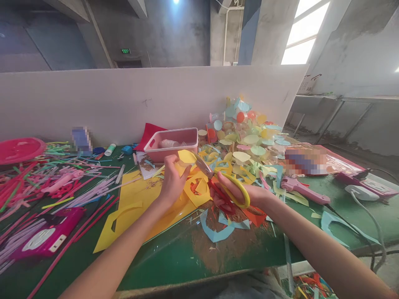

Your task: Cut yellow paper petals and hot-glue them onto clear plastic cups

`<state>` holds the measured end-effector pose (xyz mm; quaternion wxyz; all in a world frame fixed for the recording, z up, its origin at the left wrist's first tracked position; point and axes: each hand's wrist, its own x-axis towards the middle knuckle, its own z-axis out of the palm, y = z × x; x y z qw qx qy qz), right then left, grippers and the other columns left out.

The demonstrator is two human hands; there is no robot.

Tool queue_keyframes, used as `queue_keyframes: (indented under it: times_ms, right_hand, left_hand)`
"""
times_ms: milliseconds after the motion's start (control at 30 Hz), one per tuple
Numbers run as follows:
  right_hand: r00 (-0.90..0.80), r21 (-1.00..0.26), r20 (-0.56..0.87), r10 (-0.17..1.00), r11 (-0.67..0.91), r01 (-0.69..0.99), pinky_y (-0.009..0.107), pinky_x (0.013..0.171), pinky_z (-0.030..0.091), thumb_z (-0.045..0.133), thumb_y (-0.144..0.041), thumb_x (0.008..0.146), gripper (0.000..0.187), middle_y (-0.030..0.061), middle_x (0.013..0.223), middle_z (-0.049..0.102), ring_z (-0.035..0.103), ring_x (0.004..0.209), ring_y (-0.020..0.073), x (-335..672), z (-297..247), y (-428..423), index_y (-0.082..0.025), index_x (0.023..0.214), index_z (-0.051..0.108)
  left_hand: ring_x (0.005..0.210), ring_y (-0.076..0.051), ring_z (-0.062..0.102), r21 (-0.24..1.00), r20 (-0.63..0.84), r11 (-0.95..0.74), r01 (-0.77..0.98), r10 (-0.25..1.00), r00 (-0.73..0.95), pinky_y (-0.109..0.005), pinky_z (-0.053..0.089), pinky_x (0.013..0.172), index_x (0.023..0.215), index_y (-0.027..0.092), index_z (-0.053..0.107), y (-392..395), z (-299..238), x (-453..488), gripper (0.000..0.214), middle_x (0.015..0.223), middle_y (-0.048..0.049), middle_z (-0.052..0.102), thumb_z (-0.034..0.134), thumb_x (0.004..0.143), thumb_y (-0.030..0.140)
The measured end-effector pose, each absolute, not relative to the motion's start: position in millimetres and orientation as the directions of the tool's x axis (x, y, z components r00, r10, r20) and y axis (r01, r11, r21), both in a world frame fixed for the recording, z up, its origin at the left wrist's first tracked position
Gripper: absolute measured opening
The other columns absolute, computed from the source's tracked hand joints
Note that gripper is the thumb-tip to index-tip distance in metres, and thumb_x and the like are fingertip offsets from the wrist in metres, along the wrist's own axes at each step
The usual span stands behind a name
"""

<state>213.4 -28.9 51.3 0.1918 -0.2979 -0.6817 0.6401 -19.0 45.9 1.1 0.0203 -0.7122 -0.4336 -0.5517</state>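
Note:
My left hand (174, 176) pinches a small rounded piece of yellow paper (187, 157) between thumb and fingers above the table. Fingers of my right hand (229, 191) are wrapped round the handles of a pair of scissors (232, 189), one handle yellow and the other red. The metal blades point up and left, meeting the right edge of the yellow paper; whether they are cutting into it I cannot tell. Below both hands lie yellow sheets (165, 211) and a yellow offcut with a round hole (198, 189). A light-blue offcut (216, 232) rests just under the scissors.
A pink bin (174, 145) stands behind my hands. Paper discs and clear cups (243, 133) are heaped at the back right. Pipe cleaners (84, 193) and a magenta power strip (48, 232) cover the left. At right lie a pink glue gun (307, 191) and a corded power strip (370, 185).

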Motion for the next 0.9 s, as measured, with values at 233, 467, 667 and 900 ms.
queue_keyframes:
  times_ms: [233,467,667,900]
  right_hand:
    - [-0.653,-0.980,-0.075,0.754,0.067,0.189,0.024,0.047,0.039,0.021,-0.072,0.096,0.068,-0.0035,0.047,0.043,0.043,0.043,0.0099,211,42,-26,-0.020,0.058,0.044]
    - [-0.513,-0.978,-0.086,0.854,0.024,0.205,0.020,0.039,0.029,0.031,-0.076,0.092,0.062,-0.0074,0.047,0.035,0.031,0.039,0.0065,210,38,-23,-0.021,0.062,0.037]
    - [-0.457,-0.985,-0.075,0.886,0.005,0.170,0.022,0.041,0.032,0.032,-0.072,0.094,0.058,-0.0072,0.049,0.035,0.031,0.040,0.0080,214,40,-20,-0.022,0.065,0.037]
    - [-0.451,-0.994,0.004,0.892,0.051,0.093,0.023,0.041,0.032,0.034,-0.070,0.095,0.054,-0.0085,0.051,0.032,0.032,0.041,0.0087,218,33,-14,-0.023,0.069,0.040]
  left_hand:
    - [0.105,-0.023,0.055,0.471,0.789,-0.625,0.623,0.614,0.020,-0.043,0.046,0.094,0.111,0.024,0.037,44,2,-18,0.039,0.110,-0.0072,0.049,0.064,0.088,0.040]
    - [0.106,-0.023,0.058,0.581,0.722,-0.574,0.578,0.690,-0.041,-0.042,0.047,0.094,0.109,0.024,0.036,43,6,-16,0.040,0.111,-0.0084,0.053,0.066,0.085,0.036]
    - [0.116,-0.023,0.059,0.727,0.623,-0.554,0.405,0.781,-0.051,-0.043,0.046,0.100,0.112,0.024,0.037,44,8,-13,0.041,0.122,-0.0116,0.058,0.065,0.085,0.037]
    - [0.124,-0.024,0.057,0.851,0.482,-0.479,0.217,0.875,0.043,-0.046,0.039,0.110,0.113,0.022,0.051,59,-1,-18,0.037,0.127,-0.0120,0.063,0.063,0.083,0.040]
